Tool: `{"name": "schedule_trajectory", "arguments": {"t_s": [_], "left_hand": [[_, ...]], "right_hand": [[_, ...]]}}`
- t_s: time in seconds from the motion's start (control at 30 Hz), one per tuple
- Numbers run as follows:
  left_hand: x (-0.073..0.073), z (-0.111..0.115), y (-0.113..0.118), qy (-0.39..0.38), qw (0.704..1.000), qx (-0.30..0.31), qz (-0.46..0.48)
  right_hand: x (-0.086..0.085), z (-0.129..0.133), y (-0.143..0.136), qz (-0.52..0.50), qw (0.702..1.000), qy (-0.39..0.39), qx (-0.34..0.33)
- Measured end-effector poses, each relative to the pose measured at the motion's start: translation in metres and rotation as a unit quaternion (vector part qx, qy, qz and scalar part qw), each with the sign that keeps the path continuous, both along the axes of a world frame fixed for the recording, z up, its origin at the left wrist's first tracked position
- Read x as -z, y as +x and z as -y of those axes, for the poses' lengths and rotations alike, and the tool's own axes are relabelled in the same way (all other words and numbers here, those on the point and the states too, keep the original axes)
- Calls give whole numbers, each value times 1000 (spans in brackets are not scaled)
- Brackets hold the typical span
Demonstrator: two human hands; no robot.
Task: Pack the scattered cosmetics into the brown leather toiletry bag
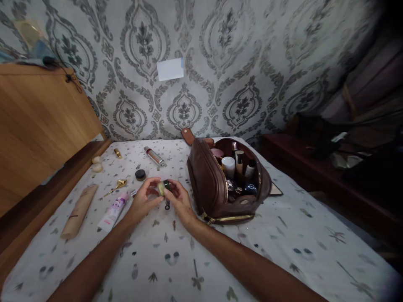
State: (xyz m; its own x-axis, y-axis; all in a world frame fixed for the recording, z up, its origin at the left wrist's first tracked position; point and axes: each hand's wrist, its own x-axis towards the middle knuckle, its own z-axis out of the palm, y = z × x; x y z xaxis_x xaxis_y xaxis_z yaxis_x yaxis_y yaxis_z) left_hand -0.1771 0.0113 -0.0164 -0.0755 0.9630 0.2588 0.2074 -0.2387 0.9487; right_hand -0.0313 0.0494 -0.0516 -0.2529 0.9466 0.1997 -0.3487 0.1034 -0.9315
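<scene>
Between my two hands is a small round jar (161,188) with a pale yellow-green side and a dark lid. My left hand (145,199) has its fingers and thumb curled around the jar's left side. On the other side, my right hand (181,202) grips it near the dark lid. Just behind my left hand lies a black round pot (140,174). To the right stands an open brown makeup bag (206,184), its gold zip undone. Inside it are a white jar (228,166), a bottle with a gold cap (239,158) and several other cosmetics.
Left on the patterned sheet (170,268) lie a tan tube (79,212), a white and purple tube (113,212), a gold clip-like piece (120,183) and a small gold item (117,153). A silver and red tube (154,156) lies farther back. A wooden panel (44,109) borders the left.
</scene>
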Motion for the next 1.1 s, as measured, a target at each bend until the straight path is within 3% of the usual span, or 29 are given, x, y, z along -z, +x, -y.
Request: {"name": "schedule_trajectory", "arguments": {"t_s": [0.53,0.83,0.97,1.1], "left_hand": [[12,-4,-2,-20,999,21,32],[7,-2,-2,-35,999,25,14],[9,-1,-2,-37,998,39,26],[15,-3,-4,-31,997,65,17]], "right_hand": [[-3,1,0,-14,1000,8,-1],[-7,3,2,14,1000,2,9],[-26,9,7,7,1000,13,20],[-70,14,16,-6,1000,18,12]]}}
